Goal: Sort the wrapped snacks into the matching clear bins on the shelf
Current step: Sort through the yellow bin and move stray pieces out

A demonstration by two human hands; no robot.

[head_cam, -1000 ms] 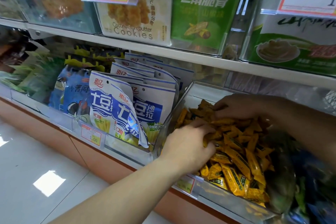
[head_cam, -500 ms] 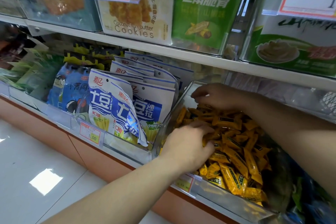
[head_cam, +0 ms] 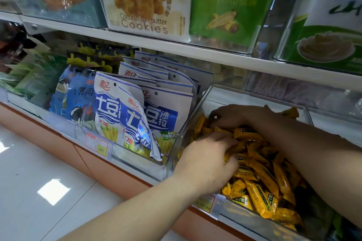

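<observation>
A clear bin [head_cam: 197, 115] on the lower shelf holds a heap of yellow wrapped snacks [head_cam: 262, 178]. My left hand [head_cam: 207, 160] reaches in over the bin's front left corner, and its curled fingers and thumb grip snacks at the near side of the heap. My right hand [head_cam: 233, 115] comes in from the right, with the forearm lying across the pile. It is at the back left of the bin, fingers curled down around snacks there. What lies under either palm is hidden.
Left of the bin stand white-and-blue potato-stick bags [head_cam: 137, 115] and blue packets [head_cam: 72, 96] in neighbouring bins. The upper shelf [head_cam: 176, 45] carries a cookie box [head_cam: 145, 6] and a green box [head_cam: 231, 4]. A price tag [head_cam: 97, 144] hangs on the rail. A glossy floor [head_cam: 39, 182] lies below.
My right hand has slid from the middle back of the heap to the bin's back left corner. My left hand has stayed at the front of the pile.
</observation>
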